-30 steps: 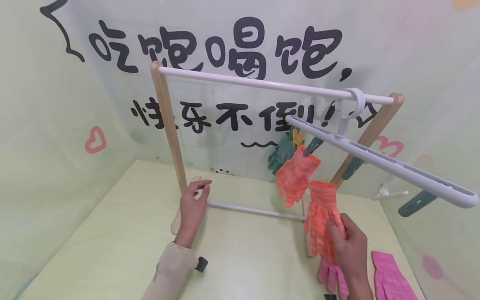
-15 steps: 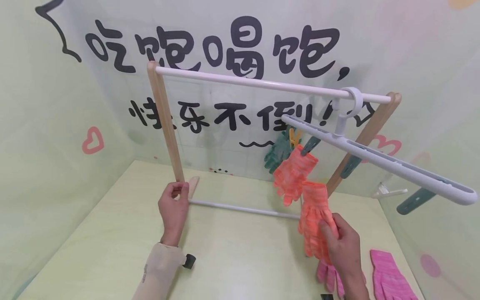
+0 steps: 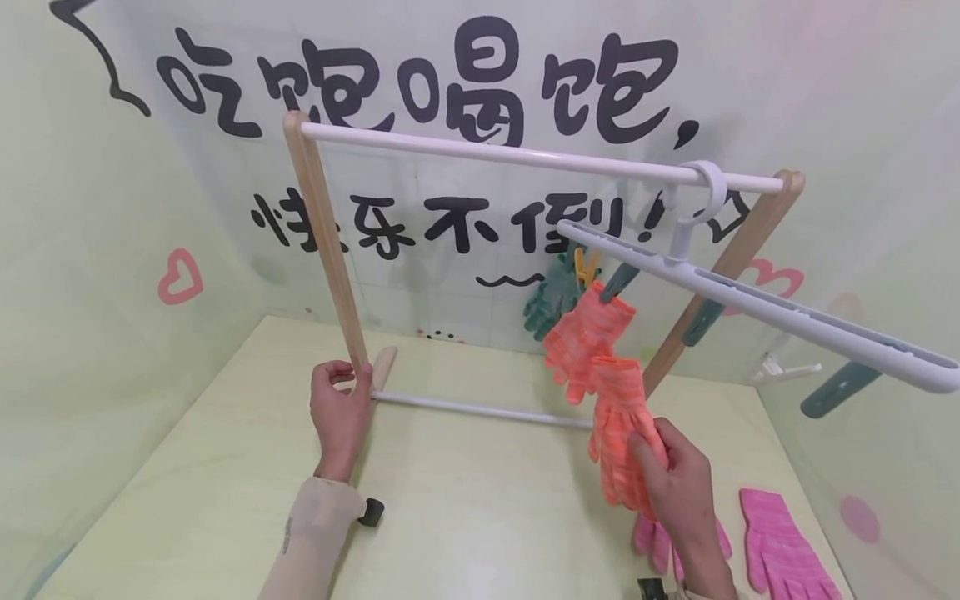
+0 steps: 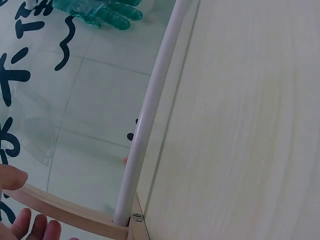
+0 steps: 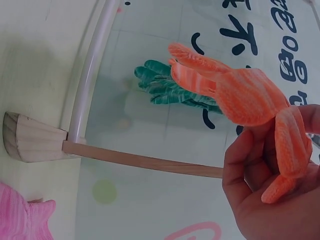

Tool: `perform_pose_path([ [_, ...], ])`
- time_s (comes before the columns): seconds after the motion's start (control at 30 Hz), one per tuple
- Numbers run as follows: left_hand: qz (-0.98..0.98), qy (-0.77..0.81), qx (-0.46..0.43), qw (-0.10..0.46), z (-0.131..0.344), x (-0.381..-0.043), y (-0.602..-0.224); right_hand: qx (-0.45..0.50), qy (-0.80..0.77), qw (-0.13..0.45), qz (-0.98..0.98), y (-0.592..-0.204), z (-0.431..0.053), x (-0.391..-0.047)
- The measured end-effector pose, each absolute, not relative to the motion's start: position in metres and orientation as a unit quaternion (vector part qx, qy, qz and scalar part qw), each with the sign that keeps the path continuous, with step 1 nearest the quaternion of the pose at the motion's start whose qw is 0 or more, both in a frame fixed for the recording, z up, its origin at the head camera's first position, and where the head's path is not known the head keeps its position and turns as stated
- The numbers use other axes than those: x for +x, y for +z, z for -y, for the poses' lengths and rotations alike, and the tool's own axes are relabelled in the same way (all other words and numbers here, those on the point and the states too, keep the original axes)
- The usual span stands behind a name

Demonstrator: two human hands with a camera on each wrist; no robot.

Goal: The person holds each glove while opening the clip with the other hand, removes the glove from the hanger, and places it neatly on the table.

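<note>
My left hand [image 3: 341, 412] is at the lower end of the rack's left wooden post [image 3: 326, 242], thumb on one side and curled fingers on the other. In the left wrist view the wooden post [image 4: 65, 212] runs between thumb and fingertips. With my right hand [image 3: 682, 479] I pinch an orange knit glove [image 3: 622, 433] by its finger part, cuff upward. Another orange glove [image 3: 588, 329] hangs from a blue-green clip [image 3: 619, 282] on the grey hanger [image 3: 750, 296]. Behind it hangs a green glove [image 3: 551, 300] beside a yellow clip [image 3: 585, 268].
The hanger hooks over the rack's white top bar [image 3: 495, 154]; more blue-green clips [image 3: 840, 389] hang from it. Two pink gloves lie on the table [image 3: 465, 517] at right, one pink glove [image 3: 783, 542] nearer the edge. A lower white bar [image 3: 480, 408] joins the posts.
My left hand has moved left from beside the lower bar onto the left post. My right hand, still holding the orange glove, has shifted slightly left and up.
</note>
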State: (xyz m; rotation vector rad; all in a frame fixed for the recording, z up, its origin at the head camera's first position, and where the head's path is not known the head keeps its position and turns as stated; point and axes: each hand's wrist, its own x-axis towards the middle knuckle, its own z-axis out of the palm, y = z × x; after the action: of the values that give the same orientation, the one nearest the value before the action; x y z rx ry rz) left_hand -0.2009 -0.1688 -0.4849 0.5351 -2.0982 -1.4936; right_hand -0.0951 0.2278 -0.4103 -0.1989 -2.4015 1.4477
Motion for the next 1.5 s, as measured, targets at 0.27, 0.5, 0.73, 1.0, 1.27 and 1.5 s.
perform_pose_path([
  [0.27, 0.789, -0.552, 0.145, 0.228, 0.173, -0.207, -0.491, -0.055, 0.518, 0.139, 0.842, -0.416, -0.224, -0.097],
  [0.5, 0.822, -0.508, 0.128, 0.222, 0.177, -0.208, -0.497, -0.043, 0.52, 0.114, 0.845, -0.421, -0.224, -0.098],
  [0.73, 0.844, -0.461, 0.118, 0.246, 0.18, -0.21, -0.498, -0.027, 0.522, 0.091, 0.848, -0.42, -0.227, -0.099],
  [1.0, 0.846, -0.457, 0.115, 0.251, 0.18, -0.208, -0.498, -0.031, 0.52, 0.061, 0.851, -0.422, -0.229, -0.093],
  [1.27, 0.849, -0.44, 0.11, 0.27, 0.18, -0.208, -0.498, -0.027, 0.544, 0.04, 0.838, -0.426, -0.23, -0.086],
  [1.5, 0.852, -0.432, 0.094, 0.282, 0.177, -0.209, -0.499, -0.043, 0.579, -0.009, 0.814, -0.432, -0.23, -0.079],
])
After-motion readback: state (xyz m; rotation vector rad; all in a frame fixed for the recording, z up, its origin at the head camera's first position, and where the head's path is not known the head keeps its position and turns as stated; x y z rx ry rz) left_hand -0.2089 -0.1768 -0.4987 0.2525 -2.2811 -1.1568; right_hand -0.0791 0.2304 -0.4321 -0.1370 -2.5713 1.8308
